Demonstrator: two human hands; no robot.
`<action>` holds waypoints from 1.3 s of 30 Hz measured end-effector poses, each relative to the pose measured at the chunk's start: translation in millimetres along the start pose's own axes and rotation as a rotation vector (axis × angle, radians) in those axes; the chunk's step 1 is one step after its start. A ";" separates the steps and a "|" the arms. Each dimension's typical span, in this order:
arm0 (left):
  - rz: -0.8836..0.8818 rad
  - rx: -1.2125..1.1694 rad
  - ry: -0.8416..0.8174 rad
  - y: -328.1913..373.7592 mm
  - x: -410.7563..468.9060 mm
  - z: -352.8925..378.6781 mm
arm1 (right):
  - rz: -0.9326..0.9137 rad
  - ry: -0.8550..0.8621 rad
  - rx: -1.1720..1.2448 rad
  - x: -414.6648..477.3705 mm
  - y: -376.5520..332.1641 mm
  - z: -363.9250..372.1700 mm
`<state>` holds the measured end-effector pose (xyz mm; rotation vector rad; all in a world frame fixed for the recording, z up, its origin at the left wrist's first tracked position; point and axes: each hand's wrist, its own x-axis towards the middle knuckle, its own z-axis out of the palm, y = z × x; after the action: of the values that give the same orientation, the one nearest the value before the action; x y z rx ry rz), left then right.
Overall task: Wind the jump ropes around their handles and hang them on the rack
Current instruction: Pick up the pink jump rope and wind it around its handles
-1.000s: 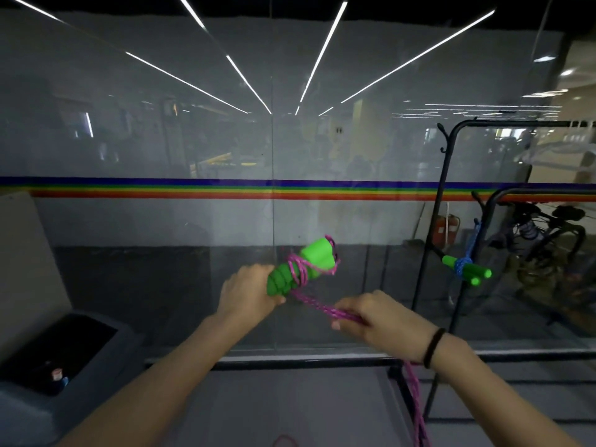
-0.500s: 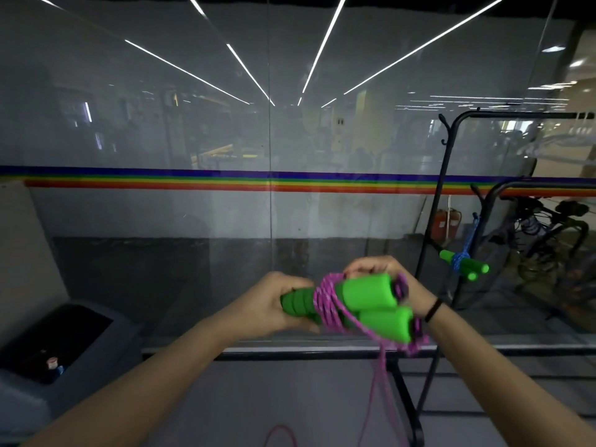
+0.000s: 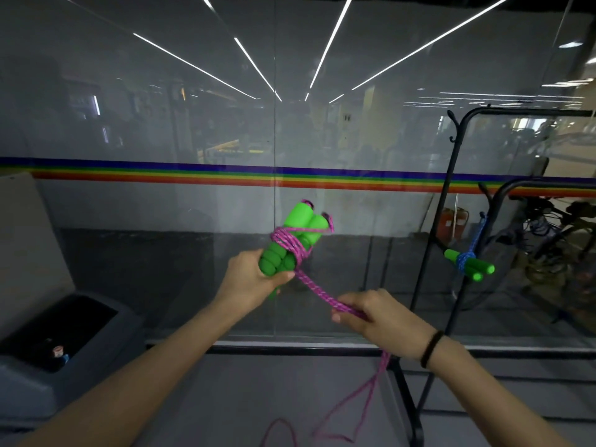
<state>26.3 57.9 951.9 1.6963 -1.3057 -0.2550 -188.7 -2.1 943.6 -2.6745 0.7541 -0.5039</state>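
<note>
— Jump rope (image 3: 290, 245), where?
— Centre frame, pink cord (image 3: 317, 290) partly wound on green handles (image 3: 301, 219)
— Hands?
— Left hand (image 3: 254, 280) grips handle bases, right hand (image 3: 383, 317) pinches taut cord, lower right of centre

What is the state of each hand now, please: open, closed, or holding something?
Left hand: closed, gripping the two green handles.
Right hand: closed, holding the pink rope.

Glass wall (image 3: 193, 253) ahead — rack (image 3: 451, 188) right
</note>
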 end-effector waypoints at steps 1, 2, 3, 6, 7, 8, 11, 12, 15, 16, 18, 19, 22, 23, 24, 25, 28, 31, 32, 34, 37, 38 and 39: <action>0.028 0.135 -0.033 -3.2 0.2 -1.5 | -0.019 -0.017 -0.072 -0.7 -3.8 -4.3; 0.058 0.264 -0.085 -4.8 -1.5 -2.2 | -0.037 -0.019 -0.143 -0.8 -8.0 -9.4; 0.097 0.395 -0.142 -5.6 -4.3 -1.4 | -0.043 -0.020 -0.212 0.1 -12.8 -15.5; 0.296 0.751 -0.302 -6.3 -11.1 6.0 | -0.060 -0.019 -0.302 6.9 -19.9 -35.8; 0.364 0.823 -0.353 -6.3 -12.6 7.7 | -0.064 -0.015 -0.292 8.9 -22.2 -42.6; 0.423 0.857 -0.406 -7.5 -12.9 8.6 | -0.085 -0.005 -0.269 11.2 -22.4 -48.4; 0.597 0.766 -0.575 -8.7 -14.7 8.2 | -0.142 -0.008 -0.096 19.8 -16.6 -59.7; 0.664 0.684 -0.632 -7.8 -16.1 9.2 | -0.142 -0.005 -0.014 23.0 -11.5 -58.2; 0.712 0.331 -0.698 2.0 -26.3 13.0 | -0.115 0.026 0.324 25.7 -0.8 -48.7; 0.671 0.194 -0.673 6.6 -30.2 13.0 | -0.109 0.060 0.451 22.6 1.6 -44.3; 0.537 -0.094 -0.574 15.0 -35.5 12.1 | -0.045 0.187 0.588 12.8 5.5 -26.9; 0.456 -0.213 -0.506 18.9 -37.0 11.7 | 0.032 0.188 0.598 9.6 10.3 -15.1; 0.232 -0.363 -0.310 23.6 -33.6 7.4 | 0.079 0.151 0.556 -1.0 20.4 12.5; 0.194 -0.333 -0.253 23.1 -31.5 4.4 | 0.069 0.146 0.558 -4.5 19.8 17.0; 0.186 -0.263 -0.199 21.9 -29.4 1.0 | 0.106 0.130 0.520 -7.4 21.2 17.8; 0.194 -0.162 -0.153 19.5 -27.1 -1.7 | 0.119 0.113 0.516 -10.8 18.3 16.4; 0.218 0.143 -0.128 13.7 -22.2 -6.4 | 0.036 0.105 0.217 -16.7 12.4 12.9; 0.239 0.400 -0.190 6.4 -18.6 -0.3 | -0.028 0.006 -0.154 -19.1 -4.0 5.4; 0.246 0.491 -0.210 4.1 -17.5 2.8 | -0.037 -0.006 -0.257 -19.9 -8.7 2.3; 0.264 0.726 -0.230 -0.4 -16.0 7.2 | -0.089 -0.042 -0.367 -23.0 -23.0 -10.6; 0.279 0.893 -0.360 -10.0 -15.7 7.8 | -0.180 -0.065 -0.429 -22.2 -41.0 -34.4; 0.307 0.890 -0.420 -12.1 -18.1 7.7 | -0.201 -0.063 -0.428 -19.4 -43.7 -41.6; 0.363 0.877 -0.481 -13.4 -21.5 8.8 | -0.211 -0.060 -0.395 -15.0 -45.1 -48.8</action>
<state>20.4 70.9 929.3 2.1144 -2.2796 0.1756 -201.1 32.8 1000.7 -3.1432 0.6094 -0.3506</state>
